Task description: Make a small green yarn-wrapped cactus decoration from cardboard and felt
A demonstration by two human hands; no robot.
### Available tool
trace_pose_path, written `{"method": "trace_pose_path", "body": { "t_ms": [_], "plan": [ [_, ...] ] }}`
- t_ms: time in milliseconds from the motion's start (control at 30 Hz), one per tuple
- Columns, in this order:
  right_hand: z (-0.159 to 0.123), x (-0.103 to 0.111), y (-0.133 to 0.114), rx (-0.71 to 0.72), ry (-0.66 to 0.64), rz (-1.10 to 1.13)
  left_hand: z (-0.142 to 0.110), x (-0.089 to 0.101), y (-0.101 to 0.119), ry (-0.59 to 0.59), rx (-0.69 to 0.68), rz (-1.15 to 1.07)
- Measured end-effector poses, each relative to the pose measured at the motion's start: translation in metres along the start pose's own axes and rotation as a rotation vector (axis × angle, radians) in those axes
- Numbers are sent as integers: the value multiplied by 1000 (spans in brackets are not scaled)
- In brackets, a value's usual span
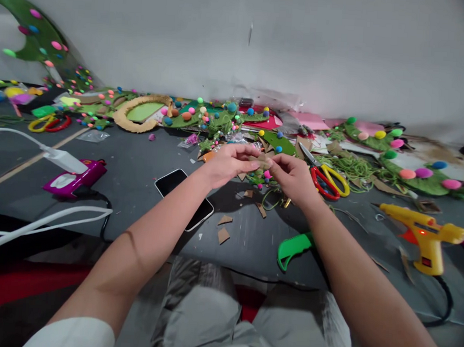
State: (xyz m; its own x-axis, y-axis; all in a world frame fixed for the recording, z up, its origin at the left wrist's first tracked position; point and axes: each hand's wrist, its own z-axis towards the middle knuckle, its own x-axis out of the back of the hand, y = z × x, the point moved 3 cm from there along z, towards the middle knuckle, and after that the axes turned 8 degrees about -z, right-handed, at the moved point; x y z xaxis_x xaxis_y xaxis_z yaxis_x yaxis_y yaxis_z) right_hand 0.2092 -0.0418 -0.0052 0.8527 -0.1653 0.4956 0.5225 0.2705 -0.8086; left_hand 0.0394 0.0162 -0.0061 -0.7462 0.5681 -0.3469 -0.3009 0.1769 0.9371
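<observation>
My left hand (229,166) and my right hand (294,180) meet above the middle of the table. Pinched between their fingertips is a small brownish piece of cardboard (262,160), partly hidden by the fingers. Under the hands lie cardboard scraps (224,236) and a loop of green string (270,199). A phone (172,182) lies partly beneath my left forearm. Close to my right wrist are scissors (328,180) with red and yellow handles. The green-handled cutter (293,249) rests by my right forearm.
A yellow glue gun (425,232) with a lit red light stands at the right. Purple plug strip (76,179) and white cables (43,227) are at left. Green felt shapes with pom-poms (215,121), a tan ring (127,116) and green yarn (350,170) line the wall.
</observation>
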Motion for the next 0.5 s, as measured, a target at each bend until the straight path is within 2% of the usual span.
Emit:
{"method": "trace_pose_path", "body": {
  "t_ms": [67,133,233,300,367,433,500],
  "plan": [
    [0,-5,1,-1,12,1,3,3,-2,69,-48,-20],
    [-1,-10,1,37,19,-88,5,6,-2,136,-103,45],
    [-5,-15,-1,108,-26,-293,4,5,-1,189,-217,303],
    [-7,-15,-2,121,-86,-355,3,4,-1,209,-280,479],
    [-9,-12,-3,138,-108,-410,2,3,-3,179,-295,618],
    [-9,-8,-5,182,-93,-506,1,2,-4,68,-255,710],
    [-9,-5,-5,237,-78,-584,1,3,-4,-52,-187,714]
  ]
}}
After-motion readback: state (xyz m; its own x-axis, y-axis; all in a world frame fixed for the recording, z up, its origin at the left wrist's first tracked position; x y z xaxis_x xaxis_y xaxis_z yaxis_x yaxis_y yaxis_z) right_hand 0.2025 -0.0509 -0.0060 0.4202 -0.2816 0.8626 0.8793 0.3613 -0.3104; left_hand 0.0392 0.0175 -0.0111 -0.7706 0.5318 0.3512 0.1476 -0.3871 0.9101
